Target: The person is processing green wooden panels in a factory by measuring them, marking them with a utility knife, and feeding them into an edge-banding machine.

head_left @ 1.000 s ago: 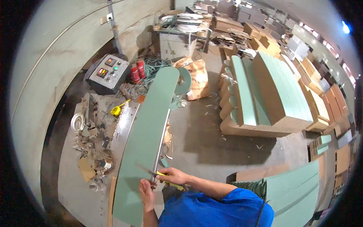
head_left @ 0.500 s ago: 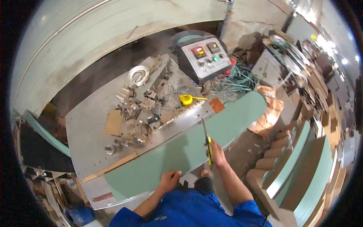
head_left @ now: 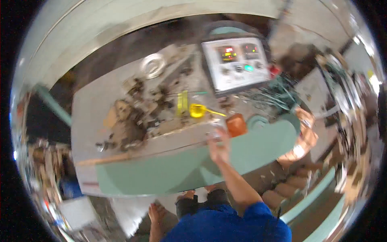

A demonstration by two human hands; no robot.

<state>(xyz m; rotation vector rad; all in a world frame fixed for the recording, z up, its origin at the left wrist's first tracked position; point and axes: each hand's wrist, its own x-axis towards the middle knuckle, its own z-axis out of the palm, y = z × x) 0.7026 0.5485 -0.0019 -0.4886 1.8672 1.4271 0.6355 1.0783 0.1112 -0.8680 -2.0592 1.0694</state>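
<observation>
Showing blurred across round-ended panel [head_left: 266, 146]: right hand [head_left: 219, 149] | left hand [head_left: 157, 213] clear | grips can't be told | panel knocks best avoided

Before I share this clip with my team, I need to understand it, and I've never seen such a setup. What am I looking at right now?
There's no robot: these are a person's bare hands, seen from a fisheye camera on their head, so edges bend. A long green board lies along the near side of a grey table. Beyond it sit scattered parts, a yellow tape measure and a white ring; a control box stands behind. The right hand reaches over the board, too blurred to tell if it holds anything. The left hand hangs below the board's near edge, apparently empty.
</observation>
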